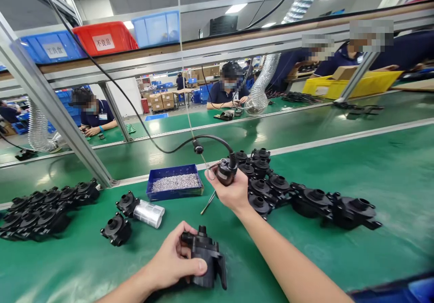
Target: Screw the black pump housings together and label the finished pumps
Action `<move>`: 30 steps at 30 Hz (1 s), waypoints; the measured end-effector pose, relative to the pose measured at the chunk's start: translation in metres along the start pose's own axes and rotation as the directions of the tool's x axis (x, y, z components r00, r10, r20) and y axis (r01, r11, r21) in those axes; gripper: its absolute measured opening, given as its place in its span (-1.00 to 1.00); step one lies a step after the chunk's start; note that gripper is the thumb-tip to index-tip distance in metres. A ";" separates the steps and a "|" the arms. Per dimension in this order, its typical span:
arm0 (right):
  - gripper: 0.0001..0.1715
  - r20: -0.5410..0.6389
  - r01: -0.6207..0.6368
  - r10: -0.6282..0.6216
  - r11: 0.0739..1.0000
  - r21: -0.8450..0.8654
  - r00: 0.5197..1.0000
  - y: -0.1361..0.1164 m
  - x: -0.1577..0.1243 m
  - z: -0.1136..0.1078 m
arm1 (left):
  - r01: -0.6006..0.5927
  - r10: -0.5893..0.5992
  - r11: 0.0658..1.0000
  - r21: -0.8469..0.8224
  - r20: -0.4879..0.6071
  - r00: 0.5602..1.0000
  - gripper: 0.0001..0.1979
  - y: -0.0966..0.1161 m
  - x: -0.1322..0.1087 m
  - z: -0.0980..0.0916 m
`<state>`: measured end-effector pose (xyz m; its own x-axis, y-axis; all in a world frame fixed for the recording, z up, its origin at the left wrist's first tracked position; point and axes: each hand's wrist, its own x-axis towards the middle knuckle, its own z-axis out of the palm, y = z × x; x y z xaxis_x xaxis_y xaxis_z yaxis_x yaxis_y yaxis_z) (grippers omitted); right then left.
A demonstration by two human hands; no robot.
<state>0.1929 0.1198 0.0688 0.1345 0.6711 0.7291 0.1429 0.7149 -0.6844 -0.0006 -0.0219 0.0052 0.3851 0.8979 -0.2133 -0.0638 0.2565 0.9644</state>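
Note:
My left hand (181, 258) is closed round a black plastic pump housing (205, 253) that stands upright near the front of the green bench, its thumb across the side. Farther forward, my right hand (232, 188) grips a black electric screwdriver (226, 172), whose cable (213, 138) arcs off its top end. A thin shaft (208, 202) points down and left below that hand, above the bench. Just left of the screwdriver sits a blue tray (174, 197) filled with small shiny metal parts, probably screws.
Black housings (261, 188) crowd the bench right of my right hand; more (44, 210) stand at the far left. Two single housings (115, 228) and a silver cylinder (149, 213) lie left of centre. A metal post (57, 100) rises at left. Co-workers (228, 88) sit across the line.

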 end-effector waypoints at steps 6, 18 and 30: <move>-0.46 0.369 0.358 -0.153 0.726 -0.587 0.917 -0.001 0.010 -0.011 | -0.056 0.074 0.989 0.140 -0.128 0.989 -0.36 -0.001 -0.001 0.007; -0.61 0.372 0.166 0.193 0.649 -0.743 0.908 0.014 0.012 -0.010 | -0.551 0.769 0.328 0.767 0.122 0.628 -0.53 -0.052 0.004 -0.024; -0.29 0.287 0.268 -0.067 0.604 -0.750 0.956 -0.025 -0.001 -0.011 | -0.462 0.572 0.684 0.565 -0.023 0.820 -0.47 -0.012 0.109 0.082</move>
<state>0.2001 0.0995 0.0853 -0.1627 0.6497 0.7425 0.8581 0.4647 -0.2185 0.1176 0.0440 -0.0171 0.2584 0.8909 0.3735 0.2984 -0.4414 0.8463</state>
